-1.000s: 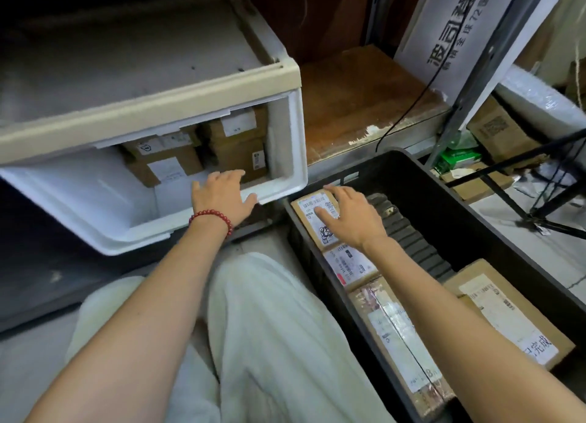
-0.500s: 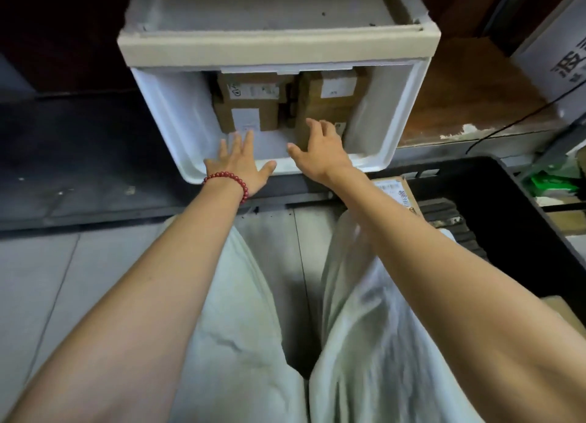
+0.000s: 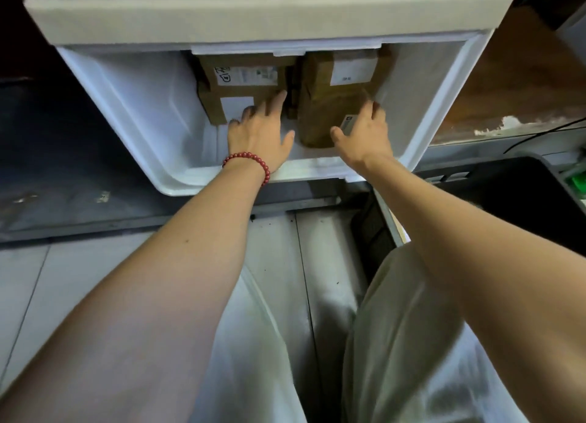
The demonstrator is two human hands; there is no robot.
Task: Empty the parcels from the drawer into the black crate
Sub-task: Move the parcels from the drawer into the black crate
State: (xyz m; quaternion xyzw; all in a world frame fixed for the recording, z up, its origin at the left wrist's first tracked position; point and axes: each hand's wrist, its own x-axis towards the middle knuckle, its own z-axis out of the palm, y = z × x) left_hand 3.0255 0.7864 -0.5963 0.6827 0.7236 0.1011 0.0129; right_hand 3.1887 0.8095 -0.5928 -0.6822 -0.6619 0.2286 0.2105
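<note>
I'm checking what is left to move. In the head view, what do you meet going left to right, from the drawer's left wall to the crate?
drawer's left wall → left stack of parcels → right parcel → black crate

— Left hand (image 3: 260,132)?
— Off the near rim of the drawer (image 3: 177,181), reached farther in onto the left parcel (image 3: 218,102).
— Right hand (image 3: 364,132)?
— Out of the black crate (image 3: 513,197), across into the drawer, laid on the right parcel (image 3: 326,109).
</note>
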